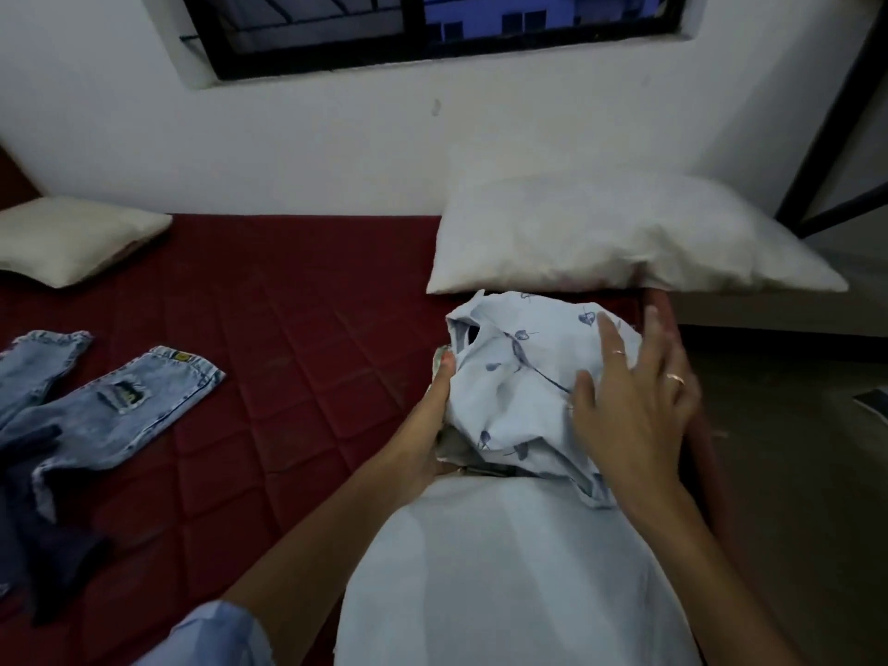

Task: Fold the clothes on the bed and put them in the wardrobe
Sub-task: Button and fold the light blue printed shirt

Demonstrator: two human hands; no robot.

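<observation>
A pale blue shirt with a dark leaf print (524, 377) lies bunched on top of a small stack of clothes near the bed's right edge, just in front of me. My left hand (427, 425) holds the stack from the left side, thumb up against the shirt and fingers hidden underneath. My right hand (634, 391) lies flat on the shirt's right side with fingers spread, rings on two fingers. Ripped light blue jeans (120, 411) are spread on the red quilted bed (298, 338) at the left, next to a dark garment (62, 560).
A large white pillow (624, 242) lies just beyond the stack against the wall. A smaller cream pillow (72, 237) sits at the far left. The bed's right edge drops to the floor (793, 425). A dark metal frame (826, 151) stands at the right. A window is above.
</observation>
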